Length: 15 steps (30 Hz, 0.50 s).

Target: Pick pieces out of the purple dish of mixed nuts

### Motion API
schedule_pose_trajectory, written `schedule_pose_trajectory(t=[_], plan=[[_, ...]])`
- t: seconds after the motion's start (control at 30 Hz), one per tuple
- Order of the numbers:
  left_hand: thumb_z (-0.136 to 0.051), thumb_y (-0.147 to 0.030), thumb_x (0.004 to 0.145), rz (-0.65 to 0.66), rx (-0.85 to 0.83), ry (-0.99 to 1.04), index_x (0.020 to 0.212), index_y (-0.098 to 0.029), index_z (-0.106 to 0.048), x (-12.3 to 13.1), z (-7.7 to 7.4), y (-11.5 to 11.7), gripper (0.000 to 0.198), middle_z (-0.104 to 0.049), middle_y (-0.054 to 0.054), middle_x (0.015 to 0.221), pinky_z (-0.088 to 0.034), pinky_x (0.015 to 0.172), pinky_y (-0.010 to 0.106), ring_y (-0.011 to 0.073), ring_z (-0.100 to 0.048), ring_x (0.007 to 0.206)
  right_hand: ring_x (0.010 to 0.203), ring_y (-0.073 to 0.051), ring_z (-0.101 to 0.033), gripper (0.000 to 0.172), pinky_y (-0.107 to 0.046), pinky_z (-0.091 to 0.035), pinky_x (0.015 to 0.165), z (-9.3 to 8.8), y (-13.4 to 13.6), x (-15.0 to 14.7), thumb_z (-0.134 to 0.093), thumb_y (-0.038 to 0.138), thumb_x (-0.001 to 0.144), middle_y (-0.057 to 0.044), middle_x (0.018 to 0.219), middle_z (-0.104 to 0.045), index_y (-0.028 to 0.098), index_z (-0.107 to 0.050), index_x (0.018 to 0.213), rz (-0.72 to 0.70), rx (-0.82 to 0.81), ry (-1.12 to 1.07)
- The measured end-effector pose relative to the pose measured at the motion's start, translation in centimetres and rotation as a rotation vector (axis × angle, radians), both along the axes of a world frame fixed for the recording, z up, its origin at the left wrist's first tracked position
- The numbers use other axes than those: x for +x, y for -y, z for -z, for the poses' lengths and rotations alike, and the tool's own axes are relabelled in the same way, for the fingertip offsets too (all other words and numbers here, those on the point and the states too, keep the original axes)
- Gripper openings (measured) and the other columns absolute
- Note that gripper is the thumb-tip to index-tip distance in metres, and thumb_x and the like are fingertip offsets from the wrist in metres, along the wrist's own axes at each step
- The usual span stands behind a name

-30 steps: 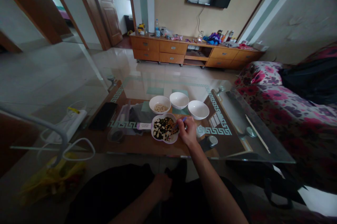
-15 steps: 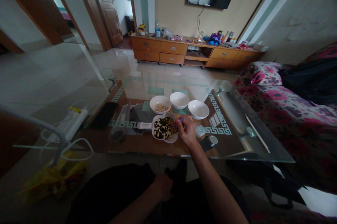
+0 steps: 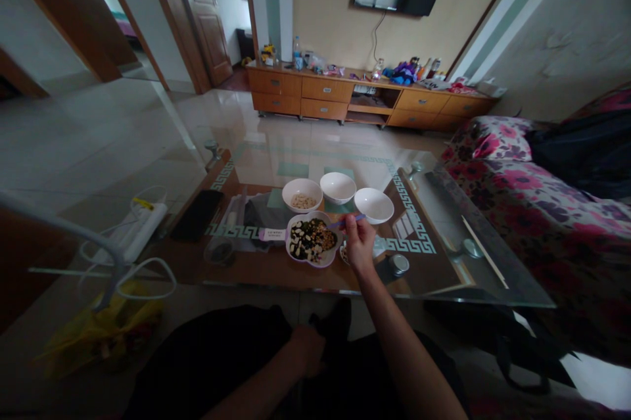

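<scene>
Head cam: right hand [image 3: 361, 240] is pinching a purple spoon [image 3: 360, 217] at the right rim of the seed dish [image 3: 319, 265]; left hand's [image 3: 308, 349] down by the lap, too dark to tell if it's gripping anything. A wrist tilt or rim bump could scatter seeds on the glass counter [image 3: 266, 275]. Spoon lies roughly left-right, scoop end apparently pointing left.

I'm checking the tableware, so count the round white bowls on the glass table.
3: the left bowl, with pale pieces inside; the middle bowl, slightly farther back; the right bowl, beyond the right hand. No other bowl shows.
</scene>
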<state>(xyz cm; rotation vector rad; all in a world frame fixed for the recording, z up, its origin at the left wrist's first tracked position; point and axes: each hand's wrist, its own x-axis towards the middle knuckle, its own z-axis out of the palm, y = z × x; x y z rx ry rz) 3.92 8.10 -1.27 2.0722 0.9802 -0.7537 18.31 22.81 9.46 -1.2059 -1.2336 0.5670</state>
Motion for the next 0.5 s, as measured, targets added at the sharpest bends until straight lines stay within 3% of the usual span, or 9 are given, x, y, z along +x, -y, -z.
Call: schedule_pose_trajectory(t=[0.1,0.3,0.4,0.5], plan=[[-0.073,-0.049,0.090,0.015,0.004,-0.025,0.130,-0.013,-0.072,0.3,-0.2,0.1,0.054,-0.071,0.025,0.125,-0.058,0.103,0.058,0.0442,-0.067,0.120,0.074,-0.023,-0.066,0.050,-0.037,-0.053,0.069,-0.5,-0.6,-0.7,-0.057,0.065,0.100,-0.007,0.080,-0.074,0.021,-0.075,0.087,0.008,0.026,-0.067],[-0.073,-0.047,0.091,0.033,0.015,0.017,0.126,-0.013,-0.074,0.6,0.1,0.4,0.049,-0.072,0.025,0.122,-0.059,0.101,0.057,0.0433,-0.068,0.118,0.104,-0.027,-0.072,0.037,-0.044,-0.054,0.098,-0.7,-1.9,-1.6,-0.062,0.053,0.102,-0.011,0.109,-0.080,0.022,-0.081,0.107,-0.088,0.067,0.017],[-0.073,-0.048,0.091,0.035,0.005,0.008,0.124,-0.014,-0.075,0.5,0.7,0.5,0.048,-0.072,0.024,0.122,-0.060,0.100,0.057,0.0434,-0.069,0.118,0.105,-0.028,-0.072,0.037,-0.044,-0.054,0.097,-0.6,-1.6,-1.3,-0.061,0.053,0.102,-0.011,0.110,-0.080,0.022,-0.081,0.108,-0.069,0.053,-0.002],[-0.073,-0.047,0.090,0.025,0.002,0.009,0.123,-0.015,-0.075,0.4,0.8,0.4,0.046,-0.072,0.023,0.122,-0.059,0.100,0.057,0.0430,-0.068,0.119,0.090,-0.026,-0.072,0.042,-0.041,-0.056,0.084,-0.6,-0.9,-0.5,-0.058,0.056,0.103,-0.009,0.094,-0.080,0.020,-0.079,0.096,0.002,0.048,-0.017]])
